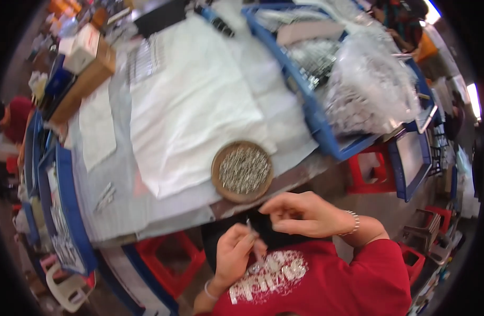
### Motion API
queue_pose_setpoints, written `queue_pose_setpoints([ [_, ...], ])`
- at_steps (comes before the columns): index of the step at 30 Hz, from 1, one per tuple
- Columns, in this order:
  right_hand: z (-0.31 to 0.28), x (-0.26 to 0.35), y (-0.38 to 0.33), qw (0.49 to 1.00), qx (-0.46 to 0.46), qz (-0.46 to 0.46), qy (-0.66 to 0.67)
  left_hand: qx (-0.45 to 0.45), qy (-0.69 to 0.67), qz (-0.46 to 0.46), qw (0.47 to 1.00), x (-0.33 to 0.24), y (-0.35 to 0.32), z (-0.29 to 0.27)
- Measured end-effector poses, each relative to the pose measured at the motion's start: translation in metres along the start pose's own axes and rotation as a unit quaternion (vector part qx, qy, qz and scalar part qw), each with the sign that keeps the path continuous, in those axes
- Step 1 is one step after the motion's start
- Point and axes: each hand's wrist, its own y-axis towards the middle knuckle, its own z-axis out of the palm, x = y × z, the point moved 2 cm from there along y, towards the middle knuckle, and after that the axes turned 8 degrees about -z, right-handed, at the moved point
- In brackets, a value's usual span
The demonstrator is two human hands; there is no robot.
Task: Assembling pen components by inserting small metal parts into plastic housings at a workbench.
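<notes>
My left hand point(235, 254) is closed in front of my red shirt, pinching a slim silvery metal piece point(248, 223) whose tip points up between thumb and fingers. Its exact kind is too small to tell. To the right, my right hand point(308, 213) hovers just off the table edge with bent fingers. Thumb and index tips are apart there, and nothing shows between them. Just beyond both hands, a round brown bowl point(215, 176) full of small shiny metal parts point(245, 169) sits by the table's near edge.
White cloth point(194, 105) covers much of the table. A blue crate point(326, 129) with bagged parts point(368, 84) stands at right; a blue tray point(81, 231) is at left. Several small metal pieces point(106, 196) lie near left. Red stools point(173, 263) stand below, and a blue-black tool point(215, 21) lies at the back.
</notes>
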Motion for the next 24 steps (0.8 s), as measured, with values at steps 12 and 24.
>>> queue_pose_setpoints([
  [12, -0.181, 0.148, 0.120, 0.785, -0.098, -0.146, -0.594, -0.077, 0.073, 0.082, 0.991, -0.013, -0.027, -0.019],
  [24, -0.246, 0.066, 0.174, 0.674, -0.055, -0.024, -0.736, -0.033, 0.134, 0.125, 0.983, -0.001, -0.047, -0.036],
])
